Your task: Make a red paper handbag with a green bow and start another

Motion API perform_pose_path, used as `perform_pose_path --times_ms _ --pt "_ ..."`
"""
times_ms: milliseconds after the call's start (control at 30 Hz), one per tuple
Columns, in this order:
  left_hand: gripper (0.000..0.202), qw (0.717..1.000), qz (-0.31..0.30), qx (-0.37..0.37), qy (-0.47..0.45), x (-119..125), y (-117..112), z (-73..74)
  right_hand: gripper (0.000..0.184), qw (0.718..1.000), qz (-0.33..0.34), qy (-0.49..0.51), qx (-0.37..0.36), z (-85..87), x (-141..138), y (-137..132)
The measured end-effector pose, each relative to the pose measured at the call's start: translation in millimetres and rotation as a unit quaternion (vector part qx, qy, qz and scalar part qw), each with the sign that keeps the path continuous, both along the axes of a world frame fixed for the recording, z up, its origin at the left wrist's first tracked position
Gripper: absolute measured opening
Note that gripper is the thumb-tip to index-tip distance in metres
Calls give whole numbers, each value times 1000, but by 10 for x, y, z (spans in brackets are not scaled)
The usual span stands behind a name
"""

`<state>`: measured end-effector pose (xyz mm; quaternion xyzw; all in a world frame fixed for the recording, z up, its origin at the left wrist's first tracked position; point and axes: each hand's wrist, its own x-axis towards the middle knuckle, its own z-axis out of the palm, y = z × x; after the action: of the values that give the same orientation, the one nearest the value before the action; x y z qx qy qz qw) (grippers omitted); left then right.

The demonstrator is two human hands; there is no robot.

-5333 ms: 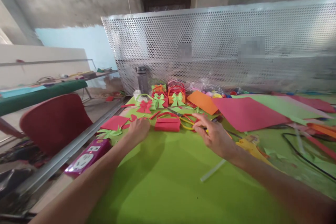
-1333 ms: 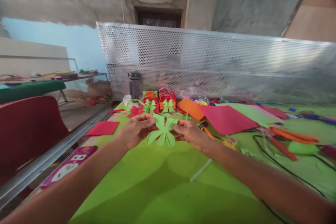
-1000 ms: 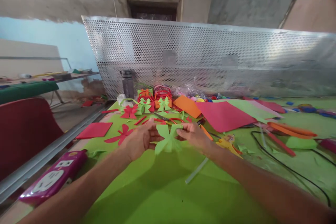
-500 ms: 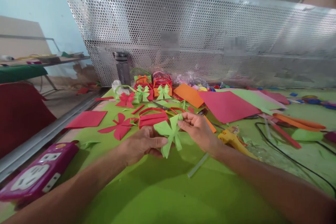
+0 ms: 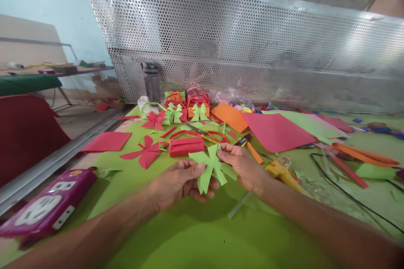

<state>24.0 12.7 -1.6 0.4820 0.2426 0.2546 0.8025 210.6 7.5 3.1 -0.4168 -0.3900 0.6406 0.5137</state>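
Note:
Both my hands hold a light green paper bow (image 5: pixel 211 168) a little above the green table cover (image 5: pixel 189 235). My left hand (image 5: pixel 179 180) supports it from below and at its left, thumb on top. My right hand (image 5: pixel 243 166) pinches its upper right part between thumb and fingers. Just beyond the bow lies a red paper handbag (image 5: pixel 185 143), and left of that a red paper bow (image 5: pixel 145 153) lies flat.
A yellow glue gun (image 5: pixel 282 172) and a clear glue stick (image 5: pixel 240 204) lie at my right. Finished paper bags and bows (image 5: pixel 186 109) stand by a bottle (image 5: pixel 151 82) before the perforated metal screen (image 5: pixel 252 50). Coloured sheets (image 5: pixel 277 132), cables and a pink power strip (image 5: pixel 47 208) surround them.
Earlier both hands reached among the pieces; they picked up the green bow. Over the last second they lowered it toward me and turned it, while my view tilted down.

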Motion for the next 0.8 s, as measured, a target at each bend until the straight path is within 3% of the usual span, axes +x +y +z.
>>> perform_pose_path --times_ms 633,800 --pt "35 998 48 28 18 51 -36 -59 49 999 28 -6 -22 -66 -36 -23" --pt "39 996 76 37 15 63 -34 -73 53 997 30 -65 -19 -61 -42 -49"
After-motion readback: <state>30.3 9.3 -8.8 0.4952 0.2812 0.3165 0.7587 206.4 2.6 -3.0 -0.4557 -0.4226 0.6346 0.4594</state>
